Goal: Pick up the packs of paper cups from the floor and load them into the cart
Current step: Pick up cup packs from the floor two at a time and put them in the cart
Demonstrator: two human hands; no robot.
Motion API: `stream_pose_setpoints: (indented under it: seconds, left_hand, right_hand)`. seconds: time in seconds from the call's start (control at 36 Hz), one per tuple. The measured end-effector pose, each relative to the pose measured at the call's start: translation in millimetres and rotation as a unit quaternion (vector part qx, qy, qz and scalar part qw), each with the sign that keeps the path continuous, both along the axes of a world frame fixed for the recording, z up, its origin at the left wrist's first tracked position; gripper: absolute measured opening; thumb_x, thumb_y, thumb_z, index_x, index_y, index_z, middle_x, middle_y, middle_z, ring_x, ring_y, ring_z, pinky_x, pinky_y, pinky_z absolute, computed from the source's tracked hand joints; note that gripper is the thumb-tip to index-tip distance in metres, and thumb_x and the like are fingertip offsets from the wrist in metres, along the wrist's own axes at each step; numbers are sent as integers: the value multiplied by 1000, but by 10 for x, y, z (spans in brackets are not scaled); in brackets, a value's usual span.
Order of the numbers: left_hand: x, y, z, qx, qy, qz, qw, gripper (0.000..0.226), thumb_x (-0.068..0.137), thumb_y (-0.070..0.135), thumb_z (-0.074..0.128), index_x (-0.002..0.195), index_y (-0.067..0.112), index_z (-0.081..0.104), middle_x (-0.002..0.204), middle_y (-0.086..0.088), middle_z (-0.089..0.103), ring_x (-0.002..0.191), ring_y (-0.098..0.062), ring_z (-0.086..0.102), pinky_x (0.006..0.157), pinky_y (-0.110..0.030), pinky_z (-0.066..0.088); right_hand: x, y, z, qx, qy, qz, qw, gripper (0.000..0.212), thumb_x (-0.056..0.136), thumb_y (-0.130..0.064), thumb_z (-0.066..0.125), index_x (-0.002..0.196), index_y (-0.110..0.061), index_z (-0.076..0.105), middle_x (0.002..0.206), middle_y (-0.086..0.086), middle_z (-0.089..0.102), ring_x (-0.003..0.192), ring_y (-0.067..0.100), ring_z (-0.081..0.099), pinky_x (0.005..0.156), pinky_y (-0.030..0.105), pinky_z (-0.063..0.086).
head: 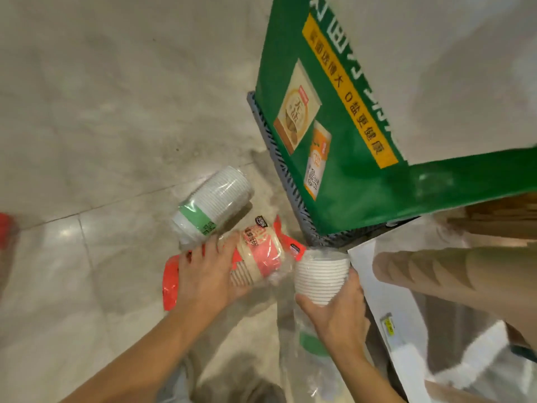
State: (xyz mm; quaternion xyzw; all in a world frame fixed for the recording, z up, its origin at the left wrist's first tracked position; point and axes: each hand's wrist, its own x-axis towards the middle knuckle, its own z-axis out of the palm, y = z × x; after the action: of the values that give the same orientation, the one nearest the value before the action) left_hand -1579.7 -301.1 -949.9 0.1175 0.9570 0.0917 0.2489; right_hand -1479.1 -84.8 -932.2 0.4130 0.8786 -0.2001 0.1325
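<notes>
Pale glossy floor tiles (101, 112), green display stand (348, 175) upper right. Left hand (206, 277) grips red-wrapped cup pack (261, 254), fingers curled over its side; contact with the floor unclear. Right hand (337, 315) holds white cup pack (319, 277) in clear wrap, upright, from below. Green-label cup pack (215, 199) lies on its side on the floor, touching the red-wrapped one. White panel (374, 274) at right, possibly the cart's edge.
</notes>
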Motion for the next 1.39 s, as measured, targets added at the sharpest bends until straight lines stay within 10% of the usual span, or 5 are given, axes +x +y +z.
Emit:
stream_pose_setpoints:
  seconds: [0.25,0.64,1.0,1.39]
  left_hand:
    - [137,-1471,2962,328,-36,390,860,106,45,75,84,137,52,39,128,16,65,118,-13,63,101,-48,51]
    - [1138,-3009,6939,426,211,579,663,82,50,54,96,121,44,56,110,7,75,94,-8,74,85,-41,59]
    - [2935,-2562,8131,404,423,689,428,85,46,52,95,121,40,57,113,10,74,100,-11,73,93,-44,57]
    - [6054,-1611,8116,299,543,765,175,102,42,57,98,130,33,53,115,8,74,97,-9,74,82,-34,61]
  right_hand:
    - [-723,-989,2854,-177,153,97,967,109,55,-47,93,147,-30,39,127,-7,55,120,17,52,97,43,48]
    - [-1334,-2830,6785,-313,298,362,826,118,57,-57,93,152,-27,30,142,-1,54,128,23,56,101,50,52]
    - [-523,-3860,7889,-404,289,612,615,107,49,-56,92,137,-24,39,131,2,57,121,24,59,100,50,53]
    - [2473,-4432,8093,-447,165,803,358,115,50,-67,85,146,-34,32,143,-3,52,133,24,52,106,59,46]
